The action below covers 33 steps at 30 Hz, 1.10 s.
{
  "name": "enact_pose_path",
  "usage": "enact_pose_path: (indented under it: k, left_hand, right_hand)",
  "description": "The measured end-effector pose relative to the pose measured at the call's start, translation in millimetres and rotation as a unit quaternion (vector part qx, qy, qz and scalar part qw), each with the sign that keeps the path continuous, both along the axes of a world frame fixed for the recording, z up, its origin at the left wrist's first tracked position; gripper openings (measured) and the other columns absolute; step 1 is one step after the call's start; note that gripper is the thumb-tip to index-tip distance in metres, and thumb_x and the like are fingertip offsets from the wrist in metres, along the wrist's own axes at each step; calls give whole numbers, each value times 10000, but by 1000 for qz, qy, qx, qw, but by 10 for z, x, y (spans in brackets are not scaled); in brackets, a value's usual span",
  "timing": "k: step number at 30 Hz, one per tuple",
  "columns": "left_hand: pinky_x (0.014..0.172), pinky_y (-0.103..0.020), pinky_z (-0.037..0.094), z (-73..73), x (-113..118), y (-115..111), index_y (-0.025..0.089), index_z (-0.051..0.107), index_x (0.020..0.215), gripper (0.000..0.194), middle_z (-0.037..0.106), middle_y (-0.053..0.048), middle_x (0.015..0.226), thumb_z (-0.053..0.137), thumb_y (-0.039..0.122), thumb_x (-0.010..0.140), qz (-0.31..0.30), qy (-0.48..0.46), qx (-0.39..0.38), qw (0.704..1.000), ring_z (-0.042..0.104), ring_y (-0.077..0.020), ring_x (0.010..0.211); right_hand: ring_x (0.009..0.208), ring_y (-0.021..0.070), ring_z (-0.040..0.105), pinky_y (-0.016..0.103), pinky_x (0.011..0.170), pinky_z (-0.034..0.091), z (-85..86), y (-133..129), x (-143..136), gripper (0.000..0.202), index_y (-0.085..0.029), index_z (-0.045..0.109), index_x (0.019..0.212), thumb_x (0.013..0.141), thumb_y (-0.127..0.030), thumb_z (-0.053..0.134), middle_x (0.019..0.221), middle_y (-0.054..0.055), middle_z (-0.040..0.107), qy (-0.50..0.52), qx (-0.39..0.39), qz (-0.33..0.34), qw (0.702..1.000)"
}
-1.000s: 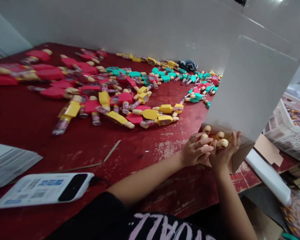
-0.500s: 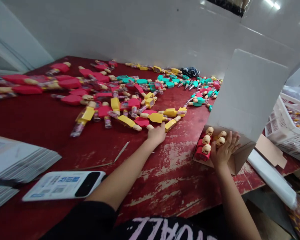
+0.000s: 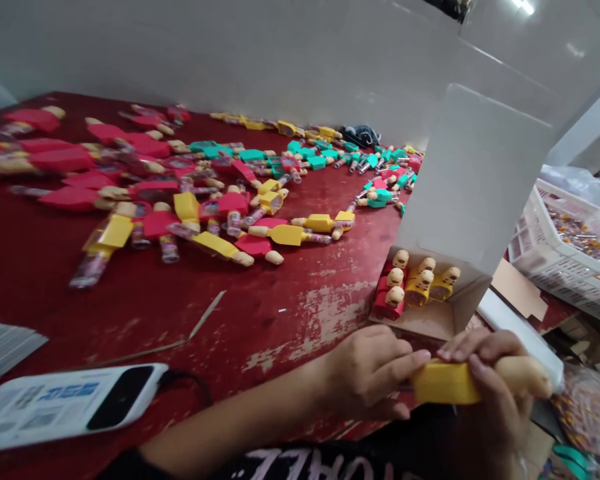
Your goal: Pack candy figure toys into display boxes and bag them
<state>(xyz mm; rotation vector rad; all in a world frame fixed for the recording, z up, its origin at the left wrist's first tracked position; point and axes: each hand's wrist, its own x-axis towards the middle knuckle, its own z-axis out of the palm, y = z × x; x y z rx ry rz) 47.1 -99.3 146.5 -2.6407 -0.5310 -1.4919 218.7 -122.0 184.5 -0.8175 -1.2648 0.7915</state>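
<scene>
A yellow toy (image 3: 445, 382) with a beige rounded head lies sideways between my hands, low in front of me. My right hand (image 3: 497, 380) wraps round its body near the head. At the other end, my left hand (image 3: 373, 370) is closed with its fingertips on the toy; the part inside those fingers is hidden. Just beyond, an open cardboard box (image 3: 433, 323) with its white lid raised holds red toys (image 3: 389, 303) and yellow toys (image 3: 420, 288), standing with beige animal-like heads up. Loose red, yellow and green toys (image 3: 287, 235) with clear tubes lie across the table.
On the red worn table (image 3: 260, 307), a white device with a dark panel (image 3: 75, 407) and a stack of flat sheets (image 3: 10, 347) lie at left. A white plastic basket (image 3: 555, 253) of small wrapped items stands at right. A grey wall (image 3: 280, 60) rises behind.
My left hand has come back from the pile, and a yellow toy is now held between both hands. My right hand has left the box, where another yellow toy now shows.
</scene>
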Motion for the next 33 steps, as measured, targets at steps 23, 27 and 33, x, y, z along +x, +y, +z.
enact_pose_path:
  k: [23, 27, 33]
  left_hand:
    - [983, -432, 419, -641, -750, 1256, 112, 414, 1324, 534, 582, -192, 1202, 272, 443, 930, 420, 74, -396, 813, 561, -283, 1110]
    - [788, -525, 479, -837, -1274, 1639, 3, 318, 1356, 663, 612, -306, 1027, 388, 461, 882, 514, 78, -487, 701, 615, -416, 949]
    - [768, -570, 467, -844, -1345, 1468, 95, 497, 1175, 560, 649, -240, 951, 314, 525, 868, 509, 68, -513, 688, 621, -422, 908]
  right_hand:
    - [605, 114, 529, 246, 554, 461, -703, 618, -143, 126, -199, 453, 857, 782, -186, 553, 727, -27, 498, -270, 110, -198, 936]
    - [572, 112, 500, 238, 523, 434, -759, 531, -132, 110, -201, 455, 842, 786, -178, 548, 697, -35, 477, -266, 112, -194, 937]
    - [739, 174, 531, 340, 695, 476, -788, 734, -190, 200, -196, 459, 933, 737, -218, 492, 831, 23, 504, -291, 46, -282, 913]
